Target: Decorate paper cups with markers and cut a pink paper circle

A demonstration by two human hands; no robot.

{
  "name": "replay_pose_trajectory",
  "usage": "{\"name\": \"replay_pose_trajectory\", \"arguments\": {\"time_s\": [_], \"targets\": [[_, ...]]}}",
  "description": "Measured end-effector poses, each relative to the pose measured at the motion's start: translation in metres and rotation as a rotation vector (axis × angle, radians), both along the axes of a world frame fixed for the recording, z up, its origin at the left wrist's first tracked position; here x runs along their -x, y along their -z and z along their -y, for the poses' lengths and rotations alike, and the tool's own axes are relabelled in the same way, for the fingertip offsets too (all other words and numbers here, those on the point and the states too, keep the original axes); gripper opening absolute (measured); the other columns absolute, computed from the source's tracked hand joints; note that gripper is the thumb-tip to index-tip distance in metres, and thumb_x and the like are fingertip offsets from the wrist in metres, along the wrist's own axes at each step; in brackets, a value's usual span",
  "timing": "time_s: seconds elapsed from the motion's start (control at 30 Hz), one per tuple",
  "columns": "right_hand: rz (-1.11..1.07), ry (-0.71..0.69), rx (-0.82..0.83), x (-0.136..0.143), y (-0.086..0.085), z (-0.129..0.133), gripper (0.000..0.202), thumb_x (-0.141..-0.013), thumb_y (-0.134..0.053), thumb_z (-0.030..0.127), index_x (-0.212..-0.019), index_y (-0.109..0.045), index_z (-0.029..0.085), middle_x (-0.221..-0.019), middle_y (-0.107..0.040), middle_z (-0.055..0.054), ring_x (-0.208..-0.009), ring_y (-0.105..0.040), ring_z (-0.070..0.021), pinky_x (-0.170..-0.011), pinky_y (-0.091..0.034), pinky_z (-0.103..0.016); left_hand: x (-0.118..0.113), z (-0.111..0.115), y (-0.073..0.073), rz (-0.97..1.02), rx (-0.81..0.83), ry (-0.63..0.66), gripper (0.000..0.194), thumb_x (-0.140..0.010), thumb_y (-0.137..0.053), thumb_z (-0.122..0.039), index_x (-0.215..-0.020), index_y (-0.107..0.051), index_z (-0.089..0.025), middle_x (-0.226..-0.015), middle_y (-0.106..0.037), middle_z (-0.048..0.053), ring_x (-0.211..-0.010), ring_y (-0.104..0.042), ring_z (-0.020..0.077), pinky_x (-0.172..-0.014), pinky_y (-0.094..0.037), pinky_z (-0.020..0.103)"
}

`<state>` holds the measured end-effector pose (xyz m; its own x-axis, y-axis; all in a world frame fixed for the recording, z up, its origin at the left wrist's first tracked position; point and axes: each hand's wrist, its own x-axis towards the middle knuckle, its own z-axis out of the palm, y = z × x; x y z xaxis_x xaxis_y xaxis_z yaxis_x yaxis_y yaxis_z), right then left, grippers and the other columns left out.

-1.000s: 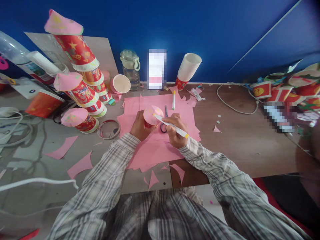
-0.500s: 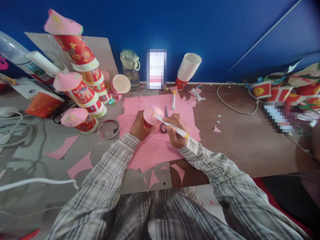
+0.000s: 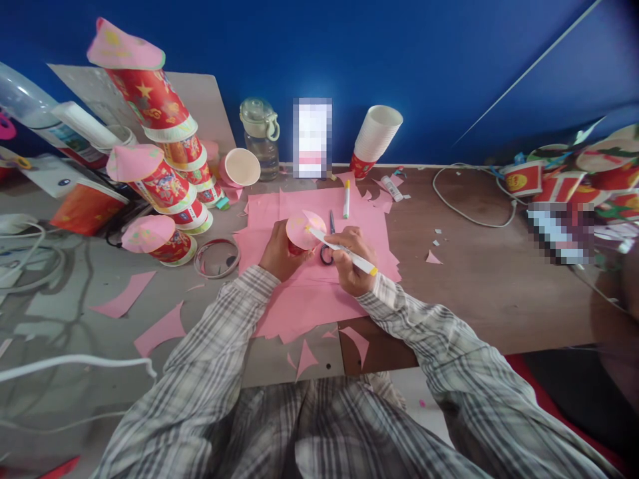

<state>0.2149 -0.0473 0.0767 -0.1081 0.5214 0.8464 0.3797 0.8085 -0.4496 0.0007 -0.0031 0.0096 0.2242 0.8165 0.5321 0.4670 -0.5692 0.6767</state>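
Above a stack of pink paper sheets point(image 3: 294, 309), my left hand point(image 3: 279, 253) is closed around a red paper cup point(image 3: 297, 250). A round pink paper top point(image 3: 298, 229) covers that cup. In my right hand point(image 3: 355, 259) is a white marker point(image 3: 349, 251) with a yellow end, its tip touching the pink top near a small yellow mark. Scissors point(image 3: 327, 254) lie on the sheets between my hands, partly hidden by the right one. Farther back on the paper lies another marker point(image 3: 346, 201), white with yellow and green ends.
At left stand stacked red cups point(image 3: 160, 110) with pink paper tops. A water bottle point(image 3: 259, 140), a blurred-out upright screen point(image 3: 312, 138) and a stack of paper cups point(image 3: 375, 136) line the wall. Pink scraps point(image 3: 160, 330), a cable point(image 3: 469, 216) and red cup pieces point(image 3: 564, 183) lie around.
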Motion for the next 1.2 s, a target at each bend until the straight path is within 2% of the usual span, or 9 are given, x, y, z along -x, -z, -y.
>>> {"name": "replay_pose_trajectory", "arguments": {"time_s": [0.13, 0.27, 0.4, 0.57, 0.73, 0.9, 1.07, 1.2], "targets": [[-0.004, -0.025, 0.053, -0.0007, 0.0031, -0.0002, 0.031, -0.110, -0.063, 0.049, -0.119, -0.081, 0.025, -0.073, -0.072, -0.001, -0.068, -0.068, -0.0230, -0.080, -0.062, -0.047, 0.0002, 0.0006, 0.0001, -0.009, 0.014, -0.001, 0.080, -0.077, -0.097, -0.023, -0.145, -0.054, -0.024, -0.133, -0.070, 0.012, -0.126, -0.075, 0.0370, -0.101, -0.069, 0.054], [0.009, -0.023, 0.019, 0.0001, 0.0039, -0.0009, 0.031, -0.110, -0.061, 0.046, -0.119, -0.080, 0.023, -0.071, -0.072, 0.000, -0.062, -0.065, -0.0207, -0.077, -0.060, -0.046, 0.0000, 0.0008, 0.0005, -0.012, 0.016, 0.010, 0.081, -0.078, -0.097, -0.024, -0.146, -0.054, -0.022, -0.134, -0.069, 0.013, -0.127, -0.075, 0.0373, -0.102, -0.068, 0.054], [0.026, 0.010, 0.009, 0.0016, 0.0027, -0.0011, 0.033, -0.110, -0.060, 0.047, -0.116, -0.081, 0.022, -0.072, -0.073, -0.001, -0.064, -0.069, -0.0215, -0.075, -0.060, -0.045, -0.0005, 0.0004, 0.0017, 0.004, -0.002, 0.014, 0.081, -0.078, -0.097, -0.023, -0.146, -0.054, -0.022, -0.135, -0.069, 0.014, -0.127, -0.075, 0.0360, -0.102, -0.068, 0.053], [-0.013, -0.016, -0.031, 0.0024, 0.0015, -0.0005, 0.027, -0.110, -0.063, 0.044, -0.118, -0.081, 0.026, -0.076, -0.076, -0.001, -0.064, -0.069, -0.0216, -0.075, -0.060, -0.045, -0.0008, 0.0003, 0.0021, 0.016, -0.015, 0.013, 0.082, -0.078, -0.097, -0.023, -0.147, -0.053, -0.024, -0.134, -0.070, 0.013, -0.126, -0.076, 0.0373, -0.101, -0.068, 0.054], [0.008, 0.010, -0.001, 0.0015, 0.0013, -0.0006, 0.031, -0.110, -0.061, 0.048, -0.117, -0.081, 0.024, -0.071, -0.071, -0.001, -0.063, -0.068, -0.0223, -0.075, -0.060, -0.045, -0.0020, 0.0008, 0.0018, 0.017, -0.011, 0.008, 0.083, -0.076, -0.097, -0.021, -0.146, -0.052, -0.023, -0.134, -0.070, 0.013, -0.127, -0.075, 0.0376, -0.100, -0.069, 0.054], [-0.009, -0.039, -0.073, 0.0043, -0.0033, -0.0007, 0.023, -0.111, -0.063, 0.038, -0.123, -0.079, 0.026, -0.073, -0.073, 0.000, -0.064, -0.069, -0.0205, -0.071, -0.058, -0.041, -0.0019, 0.0002, 0.0034, 0.019, -0.010, -0.001, 0.082, -0.077, -0.097, -0.022, -0.146, -0.054, -0.024, -0.134, -0.070, 0.012, -0.126, -0.076, 0.0362, -0.101, -0.069, 0.054], [-0.007, -0.046, -0.047, 0.0048, -0.0043, -0.0003, 0.024, -0.111, -0.063, 0.041, -0.121, -0.079, 0.027, -0.074, -0.075, 0.000, -0.062, -0.069, -0.0204, -0.071, -0.059, -0.042, -0.0010, -0.0005, 0.0043, 0.028, -0.056, 0.018, 0.081, -0.078, -0.096, -0.022, -0.147, -0.053, -0.024, -0.133, -0.070, 0.012, -0.126, -0.076, 0.0368, -0.100, -0.069, 0.053], [0.018, -0.033, -0.024, 0.0022, -0.0014, 0.0000, 0.026, -0.111, -0.062, 0.042, -0.121, -0.079, 0.025, -0.074, -0.074, -0.002, -0.065, -0.070, -0.0215, -0.072, -0.060, -0.043, -0.0009, -0.0001, 0.0043, 0.014, -0.014, 0.008, 0.081, -0.078, -0.096, -0.023, -0.146, -0.053, -0.024, -0.135, -0.070, 0.013, -0.127, -0.075, 0.0366, -0.100, -0.069, 0.053]]}}
